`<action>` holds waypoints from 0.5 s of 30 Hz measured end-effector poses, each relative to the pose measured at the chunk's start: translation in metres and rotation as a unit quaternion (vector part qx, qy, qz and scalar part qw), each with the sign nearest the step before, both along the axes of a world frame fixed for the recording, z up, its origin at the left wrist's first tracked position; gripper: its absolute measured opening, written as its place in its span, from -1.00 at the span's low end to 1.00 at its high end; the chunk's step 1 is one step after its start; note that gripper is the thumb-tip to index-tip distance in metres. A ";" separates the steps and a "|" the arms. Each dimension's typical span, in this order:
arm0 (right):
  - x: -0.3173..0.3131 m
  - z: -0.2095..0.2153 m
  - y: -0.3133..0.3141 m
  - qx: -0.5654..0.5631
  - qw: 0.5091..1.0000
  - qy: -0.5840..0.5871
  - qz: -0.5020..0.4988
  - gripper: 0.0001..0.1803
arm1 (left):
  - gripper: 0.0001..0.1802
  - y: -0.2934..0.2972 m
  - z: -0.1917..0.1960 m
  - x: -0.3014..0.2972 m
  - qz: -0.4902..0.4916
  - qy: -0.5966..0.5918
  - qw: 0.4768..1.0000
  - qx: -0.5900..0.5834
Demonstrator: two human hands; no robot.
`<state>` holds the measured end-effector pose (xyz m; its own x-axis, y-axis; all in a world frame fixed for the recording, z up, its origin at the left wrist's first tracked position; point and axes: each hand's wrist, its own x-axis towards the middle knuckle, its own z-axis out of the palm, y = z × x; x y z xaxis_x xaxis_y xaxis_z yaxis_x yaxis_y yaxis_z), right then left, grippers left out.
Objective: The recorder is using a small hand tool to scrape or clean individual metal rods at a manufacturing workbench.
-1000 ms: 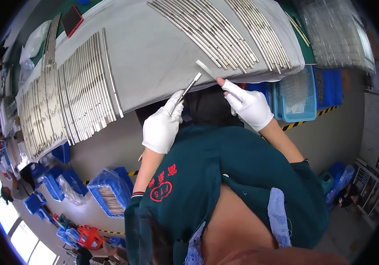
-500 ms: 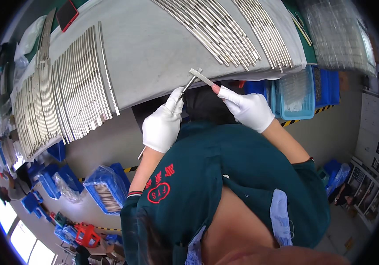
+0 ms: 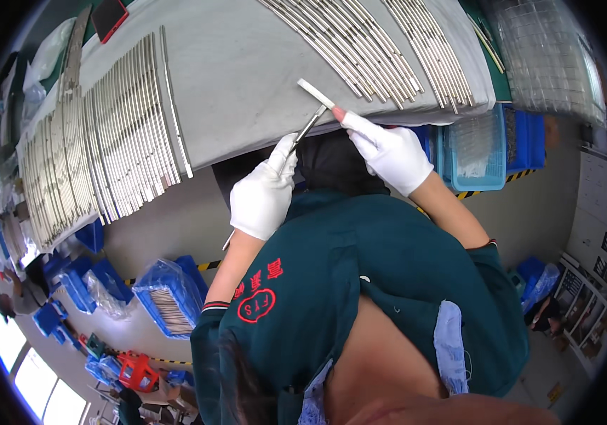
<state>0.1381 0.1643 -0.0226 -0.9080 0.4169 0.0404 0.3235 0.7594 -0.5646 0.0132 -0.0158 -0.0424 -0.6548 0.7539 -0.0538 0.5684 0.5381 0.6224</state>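
My left hand, in a white glove, is closed round a thin silvery metal rod. The rod slants up and right past the fingers, and its lower end shows beside my wrist. My right hand, gloved too with a bare fingertip showing, pinches a flat, pale grey stick. The stick crosses the rod's upper tip close to my right fingertips and seems to touch it. Both hands are in front of the table's near edge.
A grey cloth covers the table. Rows of metal rods lie at its left and far right. A red-edged phone lies at the back left. Blue bins stand right, and a bagged blue crate sits lower left.
My right hand has slid the pale stick up and left along its length, so the rod's tip now meets it nearer my fingers. The left hand has barely moved.
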 end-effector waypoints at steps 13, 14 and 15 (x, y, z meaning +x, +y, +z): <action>0.022 -0.012 -0.004 0.136 0.988 0.042 0.054 -0.47 | -0.64 0.002 0.004 -0.002 0.041 -0.280 0.959 0.017; 0.019 -0.013 -0.003 0.148 0.986 0.061 0.046 -0.48 | -0.64 0.003 0.001 -0.001 0.041 -0.307 0.951 0.005; 0.012 -0.012 -0.002 0.159 0.983 0.081 0.041 -0.48 | -0.64 0.003 0.001 0.001 0.040 -0.307 0.951 0.004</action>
